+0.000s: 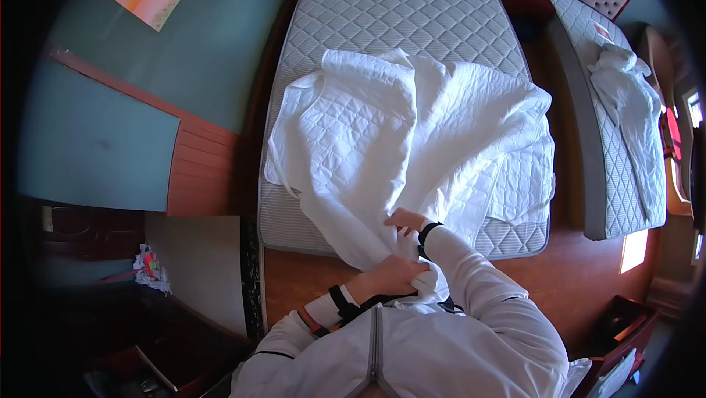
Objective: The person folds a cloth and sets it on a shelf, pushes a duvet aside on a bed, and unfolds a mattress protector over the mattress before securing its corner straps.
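Note:
A white quilted cover [360, 118] lies bunched and folded over the lower half of a bare mattress [412, 12], with one part hanging past the near edge toward my body. My left hand [390, 277] is closed around the gathered cloth close to my jacket. Just above and beyond it, my right hand [407, 221] has its curled fingers pinched on the same cover. Both wrists wear dark bands. Folds of cloth hide some of the fingertips.
At the right stands a second mattress [566, 104] with crumpled white bedding [632, 104] on it. A wooden floor [301, 280] runs below the near bed. At the left are a blue-green and brown wall panel [103, 140] and dark furniture. An open drawer [625, 324] is at the lower right.

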Action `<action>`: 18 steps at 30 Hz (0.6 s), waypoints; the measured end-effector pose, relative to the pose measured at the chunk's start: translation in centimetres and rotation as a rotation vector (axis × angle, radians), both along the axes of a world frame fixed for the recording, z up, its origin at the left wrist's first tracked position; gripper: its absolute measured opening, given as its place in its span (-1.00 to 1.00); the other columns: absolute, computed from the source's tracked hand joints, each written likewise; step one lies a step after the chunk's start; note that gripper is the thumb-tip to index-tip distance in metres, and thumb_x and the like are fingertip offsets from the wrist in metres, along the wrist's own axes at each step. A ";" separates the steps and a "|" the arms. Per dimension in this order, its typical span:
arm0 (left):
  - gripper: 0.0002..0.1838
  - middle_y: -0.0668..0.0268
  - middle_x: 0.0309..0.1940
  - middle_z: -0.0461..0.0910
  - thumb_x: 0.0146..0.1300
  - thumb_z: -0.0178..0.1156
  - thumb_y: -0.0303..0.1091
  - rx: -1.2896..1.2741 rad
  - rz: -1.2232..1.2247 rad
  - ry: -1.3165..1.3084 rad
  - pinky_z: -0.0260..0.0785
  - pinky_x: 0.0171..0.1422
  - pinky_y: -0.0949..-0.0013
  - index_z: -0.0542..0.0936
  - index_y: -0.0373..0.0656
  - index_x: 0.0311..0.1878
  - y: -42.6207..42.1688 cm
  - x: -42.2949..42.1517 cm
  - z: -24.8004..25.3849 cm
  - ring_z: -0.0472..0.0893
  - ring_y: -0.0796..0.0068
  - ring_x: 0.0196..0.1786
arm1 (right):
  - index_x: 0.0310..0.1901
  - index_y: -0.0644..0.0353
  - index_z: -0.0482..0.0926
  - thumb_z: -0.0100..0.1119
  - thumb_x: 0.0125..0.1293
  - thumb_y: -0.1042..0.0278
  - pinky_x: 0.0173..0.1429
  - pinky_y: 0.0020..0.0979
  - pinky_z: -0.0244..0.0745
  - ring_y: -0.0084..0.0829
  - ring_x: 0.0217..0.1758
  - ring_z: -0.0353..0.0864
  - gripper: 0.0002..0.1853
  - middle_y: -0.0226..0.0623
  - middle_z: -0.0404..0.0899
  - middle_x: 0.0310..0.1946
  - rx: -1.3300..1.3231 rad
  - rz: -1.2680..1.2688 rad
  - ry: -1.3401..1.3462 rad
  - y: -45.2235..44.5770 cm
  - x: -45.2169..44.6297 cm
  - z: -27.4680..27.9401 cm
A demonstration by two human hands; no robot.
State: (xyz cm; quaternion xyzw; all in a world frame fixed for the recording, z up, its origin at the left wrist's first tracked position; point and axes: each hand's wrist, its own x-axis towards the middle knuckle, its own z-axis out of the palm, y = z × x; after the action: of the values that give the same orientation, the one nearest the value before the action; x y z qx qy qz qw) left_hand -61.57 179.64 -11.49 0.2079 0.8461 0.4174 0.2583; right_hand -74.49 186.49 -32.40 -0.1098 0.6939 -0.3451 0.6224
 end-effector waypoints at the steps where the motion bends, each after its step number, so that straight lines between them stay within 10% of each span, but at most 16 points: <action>1: -0.55 0.09 -0.27 0.65 0.01 0.30 -0.26 -0.033 -0.021 -0.015 0.46 -0.03 0.14 0.55 -0.04 0.03 -0.5 0.0 0.2 0.64 0.05 -0.15 | -0.04 0.36 0.56 0.25 0.12 0.02 -0.31 -0.26 0.61 -0.32 -0.28 0.63 -0.47 -0.18 0.57 -0.33 -0.039 -0.012 0.017 -0.4 0.2 -1.6; 5: -0.33 0.11 0.08 0.52 0.10 0.32 0.03 0.171 0.115 -0.161 0.35 0.25 0.24 0.44 -0.19 0.19 -7.2 -0.6 -0.7 0.52 0.20 0.15 | -0.08 0.34 0.57 0.24 0.12 0.16 -0.38 -0.34 0.49 -0.41 -0.41 0.58 -0.57 -0.25 0.58 -0.44 -0.186 0.069 0.157 -0.6 0.4 -1.4; 13: 0.14 -0.17 0.38 0.14 0.03 0.24 0.39 -0.027 0.546 -0.252 0.10 0.47 0.20 0.12 -0.41 0.39 -12.7 -7.9 -8.5 0.19 -0.01 0.45 | -0.31 0.30 0.45 0.17 0.32 0.10 -0.15 -0.32 0.40 -0.41 -0.33 0.46 -0.65 -0.25 0.48 -0.46 -0.390 0.336 0.397 3.8 1.7 17.3; 18: -0.25 -0.11 0.11 0.50 0.01 0.32 -0.11 0.114 0.526 -0.012 0.33 0.27 0.22 0.37 -0.39 0.22 -7.8 -11.1 -9.6 0.49 0.03 0.20 | -0.34 0.31 0.41 0.21 0.25 0.13 -0.18 -0.23 0.38 -0.20 -0.33 0.50 -0.65 -0.12 0.49 -0.46 -0.397 0.558 0.414 6.2 5.6 22.3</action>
State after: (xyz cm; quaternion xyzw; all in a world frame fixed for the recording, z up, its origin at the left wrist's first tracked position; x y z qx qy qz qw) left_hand -72.67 171.79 -21.13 -0.0072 0.8445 0.5184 0.1340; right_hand -68.93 192.67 -10.14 -0.4792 0.6680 -0.2607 0.5061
